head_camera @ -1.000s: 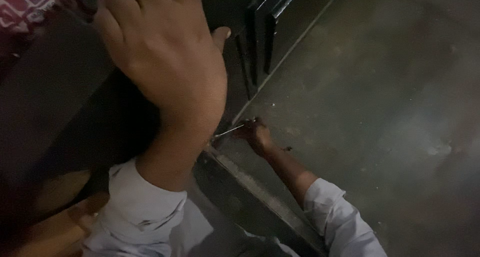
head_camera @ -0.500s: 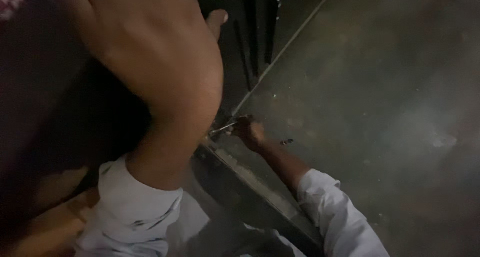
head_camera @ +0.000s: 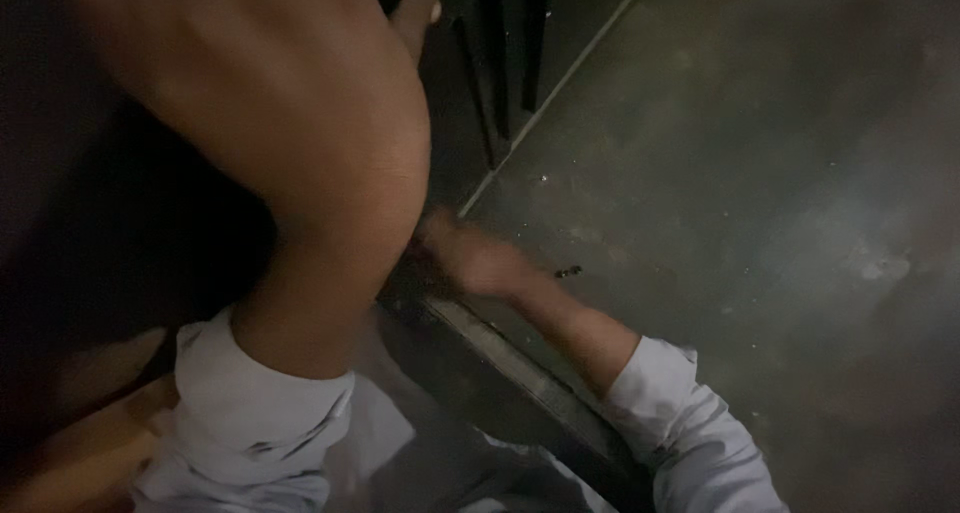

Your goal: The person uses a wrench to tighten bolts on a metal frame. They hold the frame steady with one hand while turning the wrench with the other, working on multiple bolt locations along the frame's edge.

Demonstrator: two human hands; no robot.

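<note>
A left hand [head_camera: 290, 103] fills the upper left of the frame, its back turned to the camera and its fingers running out past the top edge, so whether they are spread or curled cannot be told; only the thumb tip [head_camera: 415, 18] shows, pointing up beside the dark upright bars [head_camera: 500, 53]. The hand lies flat against a dark surface [head_camera: 90, 233]. Below the wrist, a pale rolled-up sleeve [head_camera: 260, 413] covers the forearm.

Lower down, the right hand [head_camera: 475, 258] is blurred at the near end of a grey metal edge strip [head_camera: 520, 368] that runs diagonally toward the bottom of the frame. Its fingers appear drawn together at the strip's end, but the blur hides whether they hold anything. Its forearm leads back to a second pale cuff [head_camera: 680, 423] at lower right. A small dark object [head_camera: 568, 271] lies on the stained concrete floor [head_camera: 760, 173] just beside that hand. A thin pale line [head_camera: 560, 83] crosses the floor toward the bars.
</note>
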